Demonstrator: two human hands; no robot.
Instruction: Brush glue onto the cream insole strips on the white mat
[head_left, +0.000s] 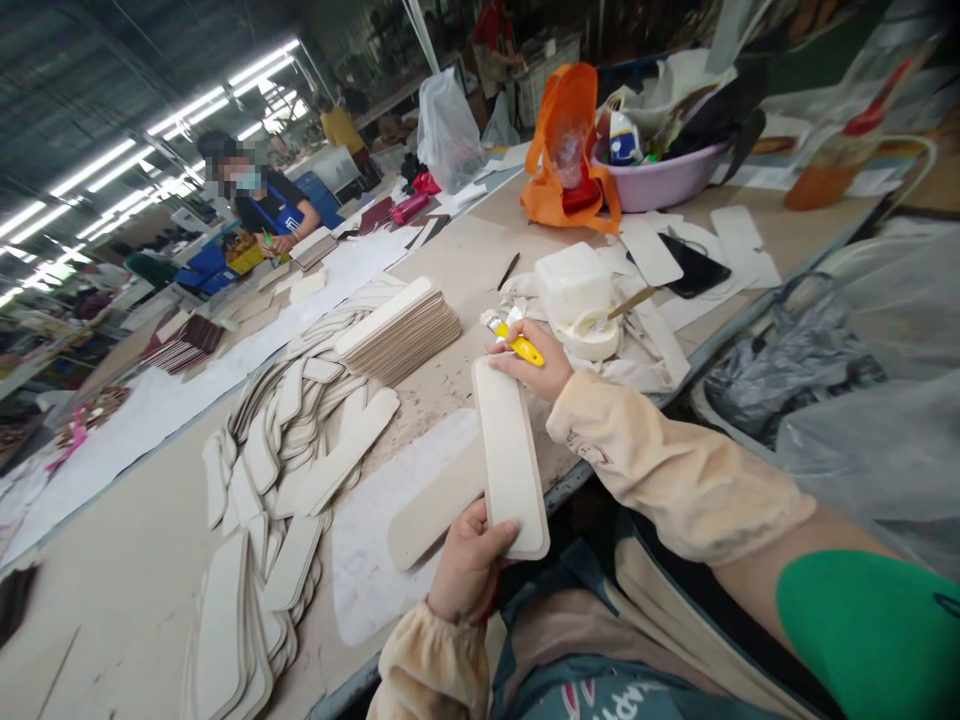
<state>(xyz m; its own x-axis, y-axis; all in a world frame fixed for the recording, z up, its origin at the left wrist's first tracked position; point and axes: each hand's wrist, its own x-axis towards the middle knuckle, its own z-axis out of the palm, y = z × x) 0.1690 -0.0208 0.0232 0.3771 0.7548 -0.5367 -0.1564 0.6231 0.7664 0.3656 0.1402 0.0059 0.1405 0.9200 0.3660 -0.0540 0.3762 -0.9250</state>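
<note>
My left hand (469, 562) grips the near end of a long cream panel with rounded corners (511, 455), its thumb lying on top. My right hand (541, 368) is closed around a small brush with a yellow handle (525, 348), and its fingers rest by the panel's far end. The brush's bristles are pale and coated. Under the held panel, another greyish panel (435, 500) lies on a white sheet (367, 590). Just beyond my right hand stand a white plastic tub (574, 280) and a round white container (591, 335) with a wooden stick (631, 302) across it.
Left of the sheet spread heaps of cream strips (259, 465), with a neat stack of panels (401, 335) behind. An orange bag (559, 150), a lilac basin (664, 185), a black phone (694, 268) and a bottle of amber liquid (829, 170) stand farther back. A masked person (270, 205) works across the table.
</note>
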